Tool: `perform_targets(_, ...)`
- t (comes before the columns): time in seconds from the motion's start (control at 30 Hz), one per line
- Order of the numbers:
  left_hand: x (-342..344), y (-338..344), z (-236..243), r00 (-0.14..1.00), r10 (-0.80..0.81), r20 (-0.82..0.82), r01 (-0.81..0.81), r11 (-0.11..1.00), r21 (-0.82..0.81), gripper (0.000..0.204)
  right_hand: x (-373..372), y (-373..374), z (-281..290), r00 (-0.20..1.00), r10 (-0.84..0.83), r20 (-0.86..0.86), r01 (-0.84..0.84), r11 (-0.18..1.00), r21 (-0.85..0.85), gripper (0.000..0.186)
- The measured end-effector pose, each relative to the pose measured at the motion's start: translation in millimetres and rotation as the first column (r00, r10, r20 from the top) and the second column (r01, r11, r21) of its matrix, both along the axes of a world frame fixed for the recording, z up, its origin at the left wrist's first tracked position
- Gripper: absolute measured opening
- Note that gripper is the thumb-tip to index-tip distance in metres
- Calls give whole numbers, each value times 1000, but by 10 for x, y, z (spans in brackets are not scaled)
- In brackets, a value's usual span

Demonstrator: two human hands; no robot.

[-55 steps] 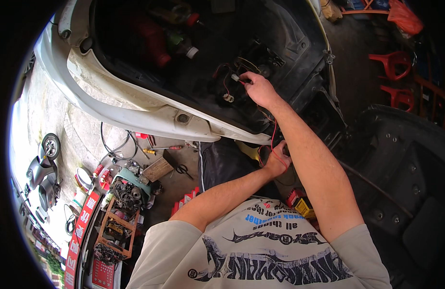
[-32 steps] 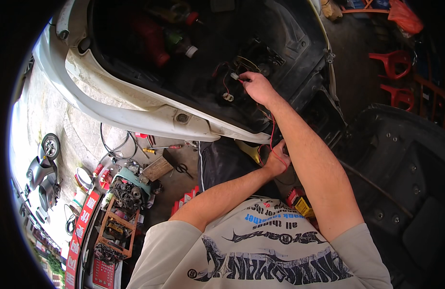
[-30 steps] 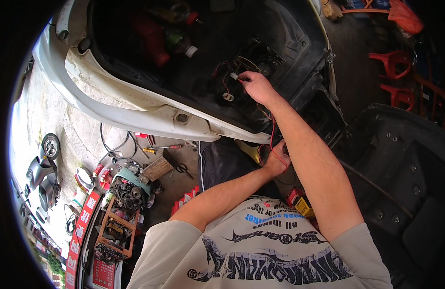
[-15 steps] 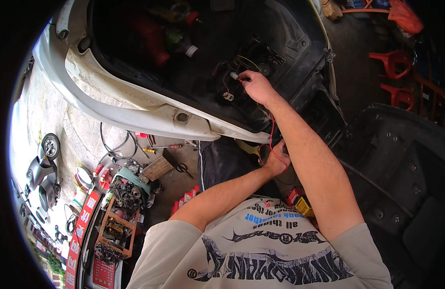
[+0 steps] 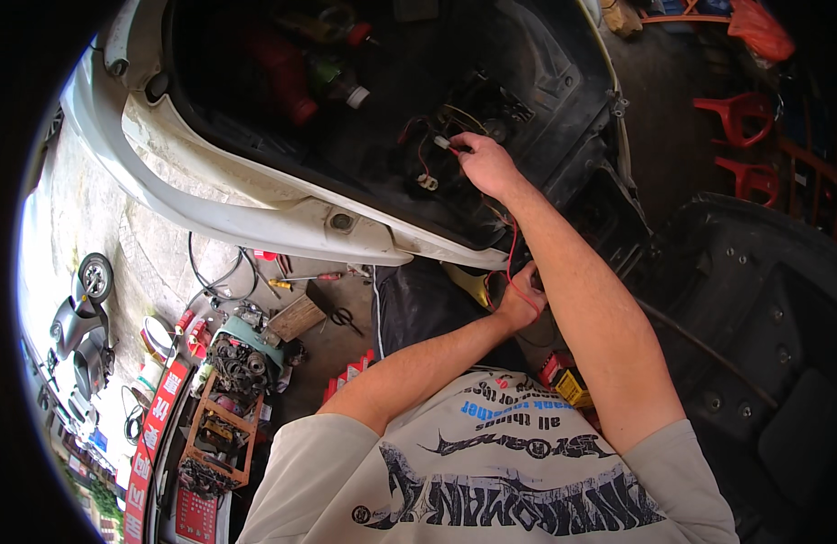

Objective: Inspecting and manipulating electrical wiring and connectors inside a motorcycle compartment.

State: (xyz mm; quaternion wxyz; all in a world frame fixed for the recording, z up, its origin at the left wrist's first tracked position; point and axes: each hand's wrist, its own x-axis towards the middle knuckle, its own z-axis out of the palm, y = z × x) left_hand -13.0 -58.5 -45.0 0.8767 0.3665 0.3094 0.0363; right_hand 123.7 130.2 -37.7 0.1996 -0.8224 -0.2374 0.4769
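Observation:
My right hand (image 5: 487, 165) reaches into the dark compartment of a white scooter body (image 5: 282, 222). Its fingers pinch a thin red probe (image 5: 454, 149) against a white plug connector (image 5: 442, 142). A second pale connector (image 5: 427, 182) dangles just below on its wires. From under my right forearm a red lead (image 5: 512, 245) runs down and loops across my left hand (image 5: 522, 299). That hand is closed beside the scooter's edge, around something dark that is mostly hidden.
Bottles (image 5: 357, 95) lie deep in the compartment. On the floor to the left are a screwdriver (image 5: 328, 276), scissors (image 5: 346, 319), a wooden block (image 5: 296, 316) and a crate of parts (image 5: 221, 426). A large black panel (image 5: 754, 363) lies right, below red chairs (image 5: 736, 120).

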Motion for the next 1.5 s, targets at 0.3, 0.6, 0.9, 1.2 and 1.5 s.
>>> perform_targets(0.3, 20, -238, -259, 991, 137, 0, -127, 918, -376, 59, 62, -24, 18, 999, 33, -1, -33, 999, 30, 36)
perform_targets(0.6, -2, -277, -291, 998, 57, 18, -55, 993, -105, 61, 82, -29, 3, 999, 33, -1, -33, 999, 26, 36)
perform_targets(0.9, 27, -296, -323, 989, 146, -4, -136, 904, -405, 59, 63, -12, 25, 999, 31, 8, -31, 999, 34, 36)
perform_targets(1.2, 18, -222, -231, 999, 39, 4, -38, 989, -143, 59, 72, -24, 6, 1000, 19, -10, -19, 1000, 20, 35)
perform_targets(1.5, 7, -64, -78, 999, -34, -7, 34, 998, 48, 57, 59, -3, 33, 1000, 6, -18, -5, 1000, 4, 34)
